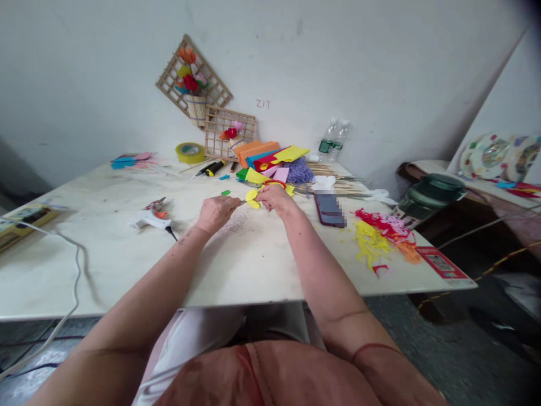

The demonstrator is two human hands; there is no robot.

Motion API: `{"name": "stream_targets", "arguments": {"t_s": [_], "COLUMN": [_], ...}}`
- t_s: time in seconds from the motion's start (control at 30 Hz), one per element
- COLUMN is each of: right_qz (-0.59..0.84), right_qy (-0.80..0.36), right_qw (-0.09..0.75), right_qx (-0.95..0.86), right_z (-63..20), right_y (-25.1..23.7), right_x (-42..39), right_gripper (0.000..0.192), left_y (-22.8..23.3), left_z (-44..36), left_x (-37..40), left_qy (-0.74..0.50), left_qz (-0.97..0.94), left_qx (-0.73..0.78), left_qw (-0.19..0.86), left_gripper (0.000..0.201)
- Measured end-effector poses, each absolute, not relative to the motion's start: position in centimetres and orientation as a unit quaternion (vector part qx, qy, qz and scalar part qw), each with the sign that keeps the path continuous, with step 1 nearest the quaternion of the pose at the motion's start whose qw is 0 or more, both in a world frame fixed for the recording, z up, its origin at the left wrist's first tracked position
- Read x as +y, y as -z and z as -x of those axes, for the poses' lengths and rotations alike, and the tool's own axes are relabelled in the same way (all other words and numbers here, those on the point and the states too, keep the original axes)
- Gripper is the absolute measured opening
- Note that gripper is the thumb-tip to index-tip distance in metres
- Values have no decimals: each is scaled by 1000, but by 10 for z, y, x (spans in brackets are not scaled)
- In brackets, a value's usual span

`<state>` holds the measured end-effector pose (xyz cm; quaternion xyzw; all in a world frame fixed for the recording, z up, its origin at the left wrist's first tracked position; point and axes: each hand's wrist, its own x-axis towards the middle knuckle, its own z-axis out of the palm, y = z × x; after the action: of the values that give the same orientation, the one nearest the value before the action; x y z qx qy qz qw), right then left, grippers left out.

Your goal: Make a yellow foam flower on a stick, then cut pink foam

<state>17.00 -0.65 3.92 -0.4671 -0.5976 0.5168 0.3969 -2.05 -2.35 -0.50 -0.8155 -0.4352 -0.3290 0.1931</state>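
My left hand (pixel 217 213) is closed in a pinch on a thin stem that runs to some rounded yellow felt petals (pixel 252 196). From the other side, my right hand (pixel 275 200) pinches the edge of those petals between thumb and fingers. Both hands are just above the middle of the table. A small green felt piece (pixel 225 193) lies behind my left hand. Red-handled scissors (pixel 275 183) rest right behind my right hand, partly hidden among yellow felt scraps. How the petals join the stem is too small to tell.
Felt sheets (pixel 257 152), purple yarn (pixel 299 170) and thin sticks (pixel 325 171) are piled behind. A glue gun (pixel 152 220) lies to the left, a phone (pixel 329 208) and felt shreds (pixel 372 239) to the right. Lattice frames (pixel 215 121) with felt flowers are by the wall.
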Motion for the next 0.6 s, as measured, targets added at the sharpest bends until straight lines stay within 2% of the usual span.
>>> {"name": "stream_targets", "arguments": {"t_s": [0.27, 0.6], "right_qz": [428, 357], "right_qy": [-482, -382], "right_qw": [434, 453], "right_qx": [-630, -722], "right_z": [-167, -165], "right_y": [-39, -41], "right_x": [-7, -8], "right_gripper": [11, 13], "left_y": [8, 4], "left_z": [21, 20], "left_x": [-22, -27], "left_qy": [424, 471], "left_qz": [795, 750], "left_qx": [-433, -460], "left_qw": [21, -60], "left_gripper": [37, 38]}}
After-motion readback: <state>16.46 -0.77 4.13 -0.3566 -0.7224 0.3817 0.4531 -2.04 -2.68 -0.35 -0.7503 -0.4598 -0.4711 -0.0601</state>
